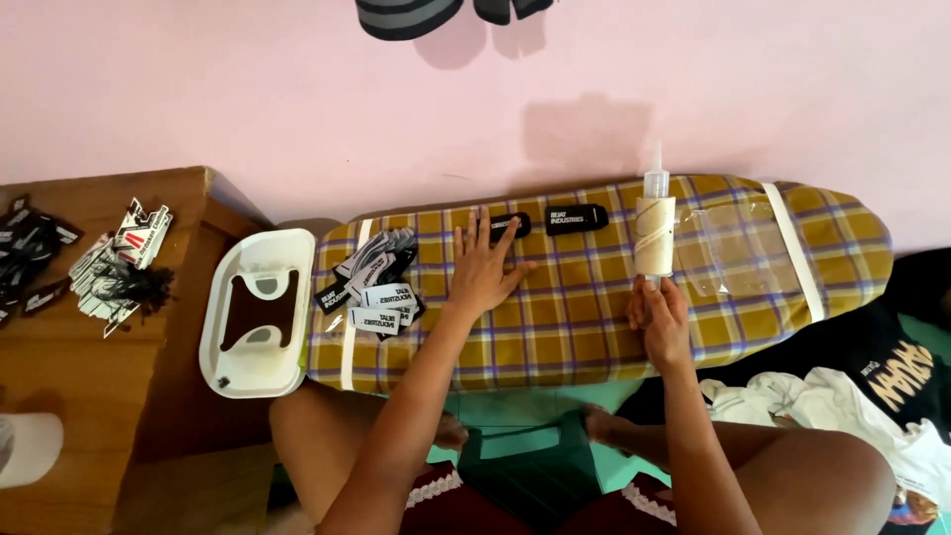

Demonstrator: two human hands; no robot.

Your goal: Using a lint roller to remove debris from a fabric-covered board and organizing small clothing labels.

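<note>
Resting flat on the checked ironing board (584,317), the left hand (482,272) is spread open, fingertips touching 1 of 2 black labels (510,226) at the far edge; nothing is gripped. A spray bottle (654,233) stands upright right of these labels; the right hand (659,317) is closed around its base. A label pile (376,287) lies to the left.

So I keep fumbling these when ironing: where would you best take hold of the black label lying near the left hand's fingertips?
Probably by a short end. The black label lies flat on the checked ironing board, long side running left to right, just beyond the left hand. Being thin and flat, it offers no side to clamp, so pinch its left end from above, thumb sliding under the edge.
</note>
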